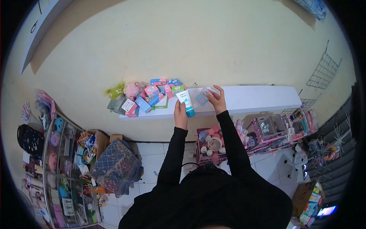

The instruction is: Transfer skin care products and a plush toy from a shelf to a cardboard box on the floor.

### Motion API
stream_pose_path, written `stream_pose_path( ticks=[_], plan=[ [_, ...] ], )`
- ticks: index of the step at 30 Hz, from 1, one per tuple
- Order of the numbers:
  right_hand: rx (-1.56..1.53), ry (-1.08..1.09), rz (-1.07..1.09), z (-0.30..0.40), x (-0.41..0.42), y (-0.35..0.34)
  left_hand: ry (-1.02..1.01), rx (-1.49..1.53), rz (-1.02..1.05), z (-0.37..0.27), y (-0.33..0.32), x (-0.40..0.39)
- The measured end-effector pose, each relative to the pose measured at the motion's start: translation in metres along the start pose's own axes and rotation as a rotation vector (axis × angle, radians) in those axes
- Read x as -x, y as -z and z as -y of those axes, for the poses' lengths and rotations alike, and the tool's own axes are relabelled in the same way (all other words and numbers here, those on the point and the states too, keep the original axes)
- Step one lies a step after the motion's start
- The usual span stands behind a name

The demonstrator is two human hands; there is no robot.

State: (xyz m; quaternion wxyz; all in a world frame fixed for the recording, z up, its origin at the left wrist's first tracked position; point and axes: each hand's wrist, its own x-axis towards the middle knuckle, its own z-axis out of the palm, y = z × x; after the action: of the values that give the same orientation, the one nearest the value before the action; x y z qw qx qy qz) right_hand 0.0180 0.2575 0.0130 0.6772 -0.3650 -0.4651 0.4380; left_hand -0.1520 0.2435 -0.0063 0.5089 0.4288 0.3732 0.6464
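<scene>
My left hand grips a white and teal squeeze tube, tilted with its teal cap towards me. In my right hand is a small pink and blue box, pinched at its right side. Both are held over a long white wall shelf. Left of the tube, several pink, blue and green cartons lie in a loose pile on the shelf. A pink plush toy and a green furry item rest at the pile's far left.
Below the shelf on the right stands a pink rack with bottles and jars. A glass display case runs along the left. Beside it are a cardboard box and a patterned cloth. Another shelf juts out at upper left.
</scene>
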Motion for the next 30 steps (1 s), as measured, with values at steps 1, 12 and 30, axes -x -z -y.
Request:
stream_pose_path(
  ticks=[1,12,30],
  plan=[
    [-0.095,-0.049,-0.031,0.005,0.006,0.002,-0.017,-0.002,0.05,-0.003,-0.006,0.004],
    [-0.688,-0.246,-0.229,0.045,0.076,0.028,0.001,0.146,0.388,-0.004,-0.061,0.039],
    [0.391,0.102,-0.559,0.162,0.207,0.196,0.091,0.232,0.814,0.047,-0.242,0.147]
  ],
)
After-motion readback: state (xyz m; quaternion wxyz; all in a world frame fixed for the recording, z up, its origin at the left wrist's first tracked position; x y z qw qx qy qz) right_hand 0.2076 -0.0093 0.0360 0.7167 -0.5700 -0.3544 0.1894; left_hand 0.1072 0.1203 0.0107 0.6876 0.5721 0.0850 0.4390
